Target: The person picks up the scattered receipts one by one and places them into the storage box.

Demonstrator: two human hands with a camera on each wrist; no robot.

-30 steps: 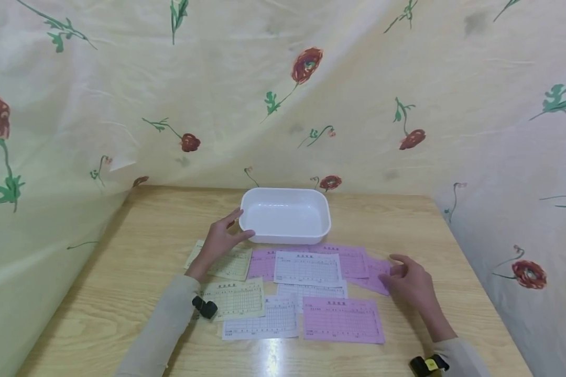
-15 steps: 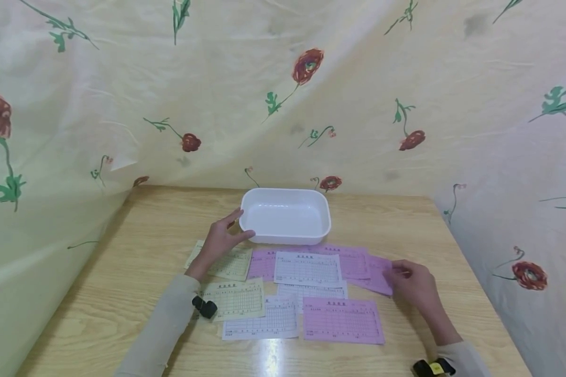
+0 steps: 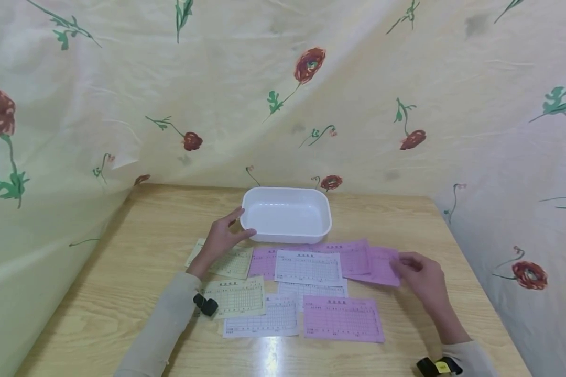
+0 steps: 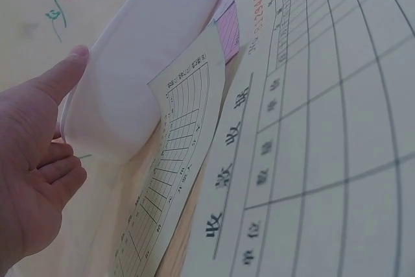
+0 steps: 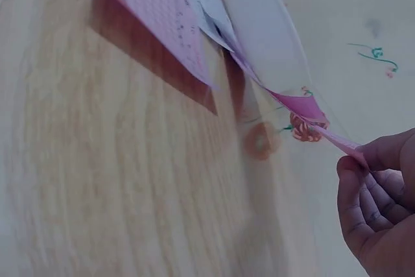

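A white rectangular tray [image 3: 285, 239] stands at the back of the table. My left hand [image 3: 221, 238] grips its left end, thumb at the near corner and fingers along the side; in the left wrist view the tray wall [image 4: 123, 69] shows beside the thumb. My right hand [image 3: 422, 275] pinches the right edge of a pink receipt slip [image 3: 382, 267] between thumb and fingers. That slip lies partly under another pink receipt [image 3: 354, 256]. In the right wrist view the pinched edge [image 5: 340, 142] is lifted off the table.
White receipts [image 3: 307, 268] overlap the pink ones in the middle. One more pink receipt [image 3: 343, 319] lies nearer the front, and yellow receipts [image 3: 238, 298] lie at the left. A flowered cloth [image 3: 245, 94] hangs behind the wooden table [image 3: 137, 251].
My right hand has taken the pink receipt's edge and drawn it slightly right and up; the pink receipt above it has shifted a little too. My left hand stays at the tray.
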